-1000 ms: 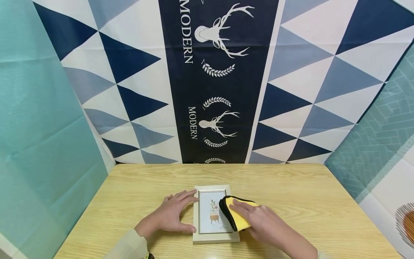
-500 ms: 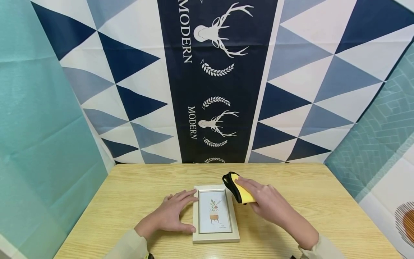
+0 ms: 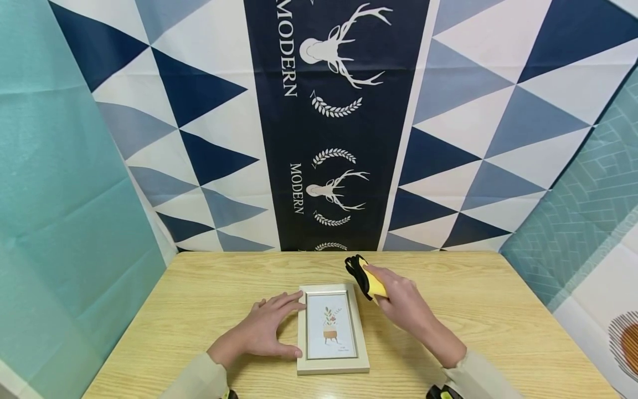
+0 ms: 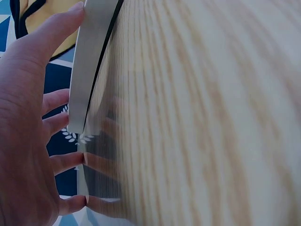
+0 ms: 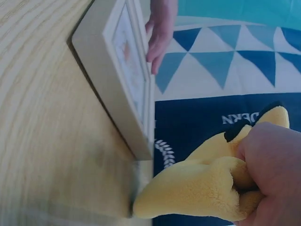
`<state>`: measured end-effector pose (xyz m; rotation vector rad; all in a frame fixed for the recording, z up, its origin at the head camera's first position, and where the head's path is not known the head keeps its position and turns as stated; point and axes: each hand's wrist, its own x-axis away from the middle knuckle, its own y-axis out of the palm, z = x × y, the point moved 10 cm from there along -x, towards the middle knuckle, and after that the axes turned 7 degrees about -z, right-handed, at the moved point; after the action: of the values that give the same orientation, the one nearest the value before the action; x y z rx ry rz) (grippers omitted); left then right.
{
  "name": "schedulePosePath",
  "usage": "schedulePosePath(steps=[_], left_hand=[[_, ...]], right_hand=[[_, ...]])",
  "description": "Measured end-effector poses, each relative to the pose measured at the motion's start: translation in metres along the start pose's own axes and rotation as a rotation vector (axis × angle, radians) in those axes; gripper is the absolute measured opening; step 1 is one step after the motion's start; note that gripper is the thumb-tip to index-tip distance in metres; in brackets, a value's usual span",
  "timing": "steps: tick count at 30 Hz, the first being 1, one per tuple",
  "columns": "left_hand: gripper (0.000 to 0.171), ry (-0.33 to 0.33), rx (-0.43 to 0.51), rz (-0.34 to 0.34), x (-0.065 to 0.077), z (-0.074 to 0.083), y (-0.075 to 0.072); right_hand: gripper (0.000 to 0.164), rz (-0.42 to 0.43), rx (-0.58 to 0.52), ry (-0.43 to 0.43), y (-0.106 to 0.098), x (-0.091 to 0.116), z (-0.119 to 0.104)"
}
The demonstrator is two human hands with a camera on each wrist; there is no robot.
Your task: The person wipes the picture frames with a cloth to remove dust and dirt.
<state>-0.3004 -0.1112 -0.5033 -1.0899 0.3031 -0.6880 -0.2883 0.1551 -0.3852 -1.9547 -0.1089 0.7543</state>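
Observation:
A cream picture frame (image 3: 333,366) lies face up on the wooden table, with a drawing of a potted plant (image 3: 330,327) inside it. My left hand (image 3: 264,332) rests at the frame's left side, thumb and fingertips spread along the edge; in the left wrist view the thumb (image 4: 66,23) touches the frame's rim. Beyond the frame's upper right corner, my right hand (image 3: 406,305) grips a folded yellow cloth (image 3: 375,285) with black edging. Seen from the right wrist, the cloth (image 5: 193,188) is bunched under the fingers and apart from the frame (image 5: 101,56).
The light wooden table (image 3: 239,277) reaches back to a patterned cloth backdrop (image 3: 329,127) with deer heads and triangles. A teal hanging (image 3: 65,194) stands at the left and another patterned sheet (image 3: 588,221) at the right.
My right hand has carried the cloth from the frame's right part up past its upper right corner, off the frame. The left hand and the frame stay put.

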Motion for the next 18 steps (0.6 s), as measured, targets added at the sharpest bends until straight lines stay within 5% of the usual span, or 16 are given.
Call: schedulePosePath(steps=[12,18], left_hand=[[0.103,-0.003,0.006,-0.004,0.001,0.0,0.0],[0.103,-0.001,0.004,-0.007,0.001,0.001,0.0]], right_hand=[[0.05,-0.131,-0.265,0.292,0.045,-0.004,0.036],[0.045,-0.182,-0.351,0.35,0.063,-0.005,0.045]])
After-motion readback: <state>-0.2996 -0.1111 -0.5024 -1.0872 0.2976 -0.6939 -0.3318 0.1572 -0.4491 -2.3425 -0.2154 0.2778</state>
